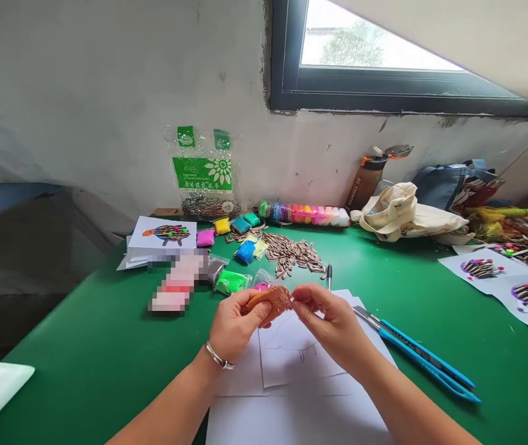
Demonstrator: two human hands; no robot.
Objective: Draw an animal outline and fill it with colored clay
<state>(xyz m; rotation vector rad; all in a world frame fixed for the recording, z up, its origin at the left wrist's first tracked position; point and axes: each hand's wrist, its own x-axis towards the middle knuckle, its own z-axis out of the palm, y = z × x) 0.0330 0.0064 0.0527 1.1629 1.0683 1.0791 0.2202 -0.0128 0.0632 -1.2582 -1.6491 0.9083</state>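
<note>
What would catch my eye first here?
Probably the orange-brown packet at the centre, held by the left hand and pinched at its end by the right hand, above white paper. Beyond it, seeds lie scattered on the green table; a blue-handled tool lies to the right.

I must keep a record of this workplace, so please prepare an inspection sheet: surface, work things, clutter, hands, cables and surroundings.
Surface: green table, with paper laid in front of the person.
Work things: orange packet held above a drawing; loose seeds behind.
Clutter: coloured packets, pen, blue-handled tool to the right; bottle and cloth bag near the wall.
Hands: left hand grips the orange packet; right hand pinches its end.
Cables: nothing seen.
Surroundings: marked wall, window above.
</note>
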